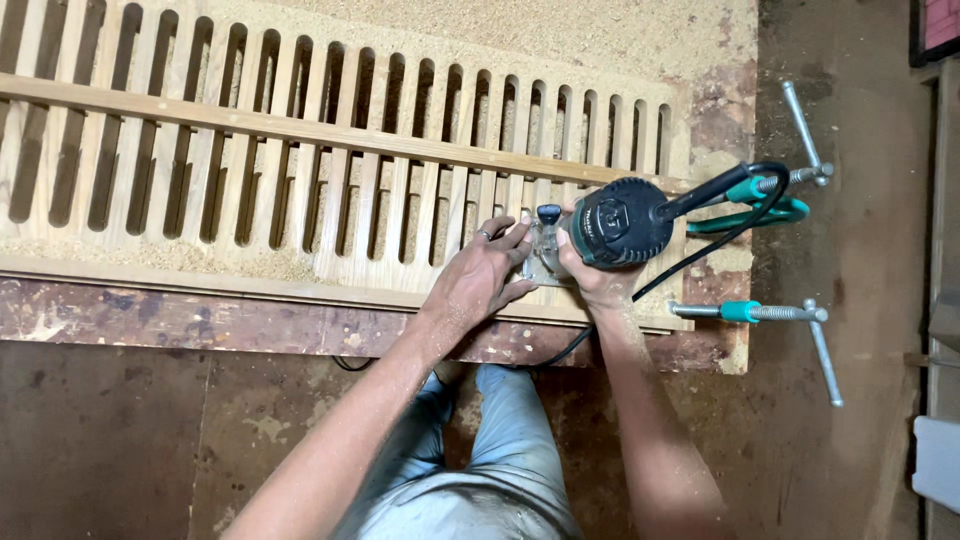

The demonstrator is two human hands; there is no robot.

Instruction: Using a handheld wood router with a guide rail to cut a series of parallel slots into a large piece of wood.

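A dark teal hand router stands on a long slotted wooden panel near its right end. My right hand is wrapped around the router's body from below. My left hand, with a ring on one finger, presses flat on the router's clear base plate and the wood beside it. A black knob sticks up just left of the motor. The router's black cord runs off to the right and loops under the bench.
A straight wooden guide strip lies across the slots. Sawdust covers the panel and the worn workbench. Two teal-handled metal clamps grip the bench's right end. My legs stand below the bench edge.
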